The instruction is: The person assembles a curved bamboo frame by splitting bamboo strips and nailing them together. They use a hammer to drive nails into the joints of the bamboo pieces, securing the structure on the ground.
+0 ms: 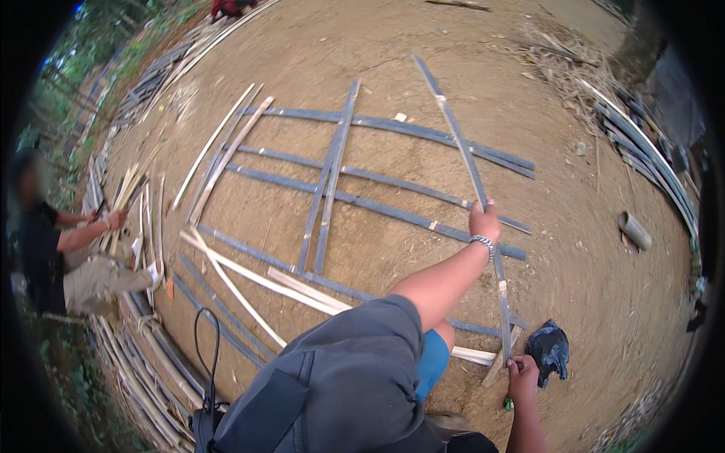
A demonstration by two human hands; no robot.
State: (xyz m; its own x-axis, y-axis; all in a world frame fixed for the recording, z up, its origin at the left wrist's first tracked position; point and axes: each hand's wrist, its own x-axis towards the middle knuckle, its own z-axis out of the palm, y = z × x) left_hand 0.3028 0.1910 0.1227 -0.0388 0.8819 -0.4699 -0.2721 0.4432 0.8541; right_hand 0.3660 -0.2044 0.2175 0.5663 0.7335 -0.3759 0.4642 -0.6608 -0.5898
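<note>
A long, dark bamboo strip (455, 124) runs from the far ground toward me on the right side of a grid of strips. My left hand (485, 221), with a bracelet at its wrist, is closed around the strip about midway. Near its close end, my right hand (522, 377) pinches the same strip between thumb and fingers. Under it lie crosswise dark strips (385, 202), and two upright strips (330, 170) cross them in the middle. A short pale wood piece (498, 361) lies beside my right hand. The fingers' undersides are hidden.
A black plastic bag (548, 352) sits right of my right hand. Pale strips (276, 283) lie near my body. At left a seated person (60, 249) handles thin strips, beside stacked bamboo poles (143, 370). A bamboo tube (634, 230) and a strip pile (649, 166) lie right.
</note>
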